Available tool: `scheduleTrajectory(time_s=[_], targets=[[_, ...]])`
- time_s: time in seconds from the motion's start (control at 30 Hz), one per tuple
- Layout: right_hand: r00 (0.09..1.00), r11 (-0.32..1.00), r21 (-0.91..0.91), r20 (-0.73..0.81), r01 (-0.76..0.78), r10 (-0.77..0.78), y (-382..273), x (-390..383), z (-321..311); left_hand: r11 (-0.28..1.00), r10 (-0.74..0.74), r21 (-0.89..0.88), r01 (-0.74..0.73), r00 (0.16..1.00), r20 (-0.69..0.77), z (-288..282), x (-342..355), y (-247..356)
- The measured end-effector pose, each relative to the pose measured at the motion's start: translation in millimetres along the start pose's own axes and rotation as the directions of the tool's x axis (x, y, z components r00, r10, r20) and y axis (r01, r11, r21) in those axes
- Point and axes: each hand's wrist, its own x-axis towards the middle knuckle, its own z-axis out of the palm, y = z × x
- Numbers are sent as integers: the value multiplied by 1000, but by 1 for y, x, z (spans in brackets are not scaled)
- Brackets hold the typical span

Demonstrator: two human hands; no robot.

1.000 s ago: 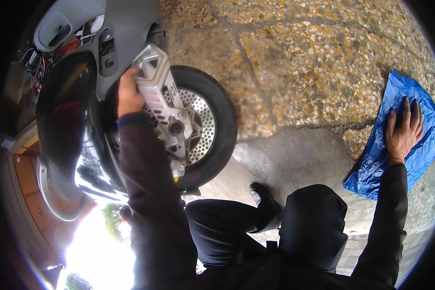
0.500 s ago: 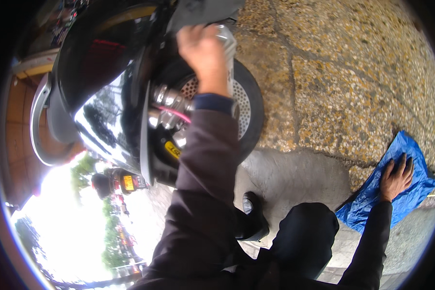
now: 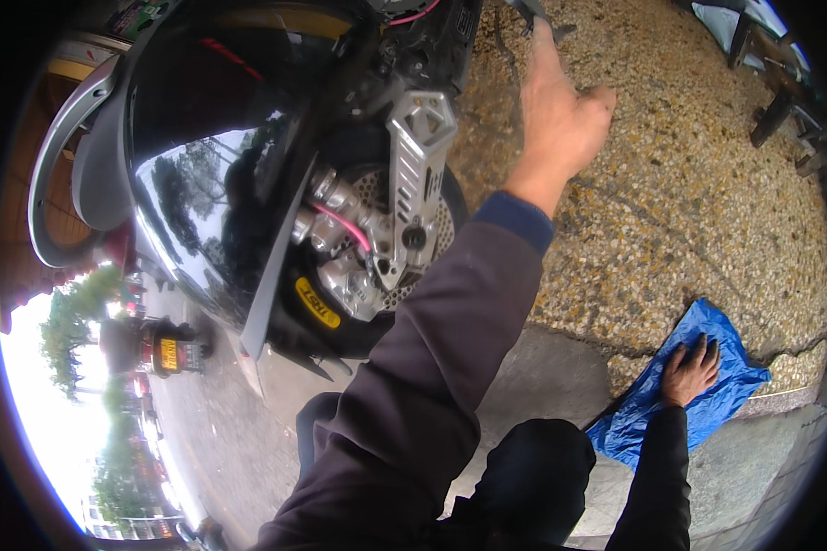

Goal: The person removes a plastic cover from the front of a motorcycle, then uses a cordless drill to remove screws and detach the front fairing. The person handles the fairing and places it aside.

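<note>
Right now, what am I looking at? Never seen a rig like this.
No robot: a person works bare-handed. The view is from the left of two fisheye cameras on their head, looking down, so edges bend near the rim. The left hand reaches to a grey part at the top edge; how firmly it's held, I can't tell. The right hand lies on a crumpled blue sheet on the ground. At left is a black scooter with a silver bracket beside its wheel.
</note>
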Motion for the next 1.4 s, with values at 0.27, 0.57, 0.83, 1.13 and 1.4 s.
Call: scheduleTrajectory(time_s=[0.27, 0.57, 0.83, 1.13, 1.4], targets=[[1000, 1000, 18, 23, -15, 15, 0, -1, -2, 948, -266, -152, 280, 958, 103, 0, -3, 1], [1000, 999, 45, 24, -19, 18, -2, 1, -6, 911, -302, -255, 324, 946, 122, 14, -3, -2], [996, 995, 86, 77, -53, 46, -1, 2, -6, 920, -267, -262, 292, 955, 128, 25, -2, -3], [1000, 993, 119, -14, -17, 19, -6, 11, -16, 886, -320, -291, 362, 929, 184, 16, -1, 6], [994, 986, 146, 82, -80, 68, -1, 4, -6, 970, -234, 113, 215, 954, 186, -78, 6, -15]])
